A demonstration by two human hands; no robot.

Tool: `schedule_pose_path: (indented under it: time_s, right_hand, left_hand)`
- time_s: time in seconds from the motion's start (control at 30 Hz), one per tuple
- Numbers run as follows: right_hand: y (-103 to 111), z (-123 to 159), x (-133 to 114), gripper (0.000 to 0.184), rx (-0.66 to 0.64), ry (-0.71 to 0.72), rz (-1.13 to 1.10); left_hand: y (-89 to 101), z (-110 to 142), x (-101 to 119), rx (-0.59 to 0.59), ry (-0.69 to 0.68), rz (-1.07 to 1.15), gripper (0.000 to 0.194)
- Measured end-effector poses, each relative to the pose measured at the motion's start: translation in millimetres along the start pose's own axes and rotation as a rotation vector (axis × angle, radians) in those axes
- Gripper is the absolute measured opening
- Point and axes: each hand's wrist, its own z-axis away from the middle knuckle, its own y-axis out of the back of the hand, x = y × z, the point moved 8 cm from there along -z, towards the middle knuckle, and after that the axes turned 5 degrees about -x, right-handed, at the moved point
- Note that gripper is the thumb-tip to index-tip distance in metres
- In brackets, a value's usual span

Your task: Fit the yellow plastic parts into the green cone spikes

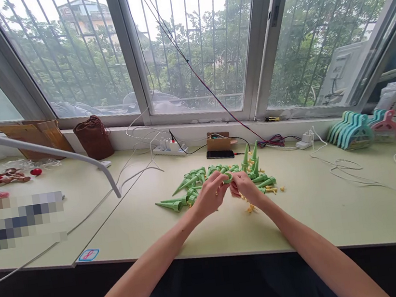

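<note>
A green plastic watering spike (228,178) is held between my two hands above the table, with only its open collar end showing. My left hand (210,193) is closed round it from the left. From the right, my right hand (245,187) has its fingers pinched against the collar; what lies between these fingers is hidden. Behind and beside the hands lie several loose green spikes (172,204), and a few stand point up (254,154). Small yellow plastic pieces (271,190) are scattered to the right, with more yellow pieces (251,208) below my right wrist.
A phone (219,154) lies behind the pile, before a small cardboard box (219,142). A grey bent tube (73,145) crosses the left side. White cables (354,174) trail over the table (338,217). Teal hangers (351,130) stand at right, a brown pouch (93,138) at left.
</note>
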Motion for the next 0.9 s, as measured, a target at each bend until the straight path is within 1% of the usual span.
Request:
schedule_pose_path:
  time_s: [0.07,0.23,0.33,0.43,0.47,0.57,0.6,0.67,0.77,0.9]
  right_hand:
    - [0.5,-1.0,0.6,0.048,0.020,0.009,-0.032]
    - [4.7,-2.5,-4.8,0.050,0.134,0.073,-0.049]
    - [9.8,-1.7,-8.7,0.050,0.197,0.123,-0.054]
    - [14.0,0.7,-11.6,0.049,0.243,0.157,0.010]
    - [14.3,1.8,-12.7,0.049,0.251,0.166,0.054]
    - [9.9,4.8,-18.0,0.047,0.224,0.201,0.242]
    - [7.5,5.7,-19.5,0.047,0.205,0.214,0.300]
    - [3.8,6.9,-21.0,0.045,0.170,0.229,0.371]
    - [2.2,7.1,-20.6,0.043,0.141,0.233,0.389]
    - [0.1,5.6,-17.5,0.042,0.085,0.217,0.355]
  left_hand:
    - [0.4,0.0,-3.6,0.027,0.038,0.023,0.017]
    - [4.0,-0.2,-19.1,0.149,0.192,0.169,0.035]
    - [6.0,0.0,-29.8,0.211,0.291,0.338,0.040]
    - [6.2,1.2,-39.9,0.249,0.410,0.553,0.040]
    - [3.9,2.0,-43.0,0.239,0.463,0.631,0.039]
    - [-9.2,2.8,-43.9,0.113,0.565,0.839,0.041]
    - [-13.0,2.8,-42.2,0.066,0.573,0.882,0.043]
    - [-16.7,2.9,-39.3,0.011,0.564,0.927,0.047]
    - [-14.5,3.4,-39.2,0.026,0.532,0.942,0.047]
    - [-10.5,3.9,-40.8,0.052,0.513,0.925,0.047]
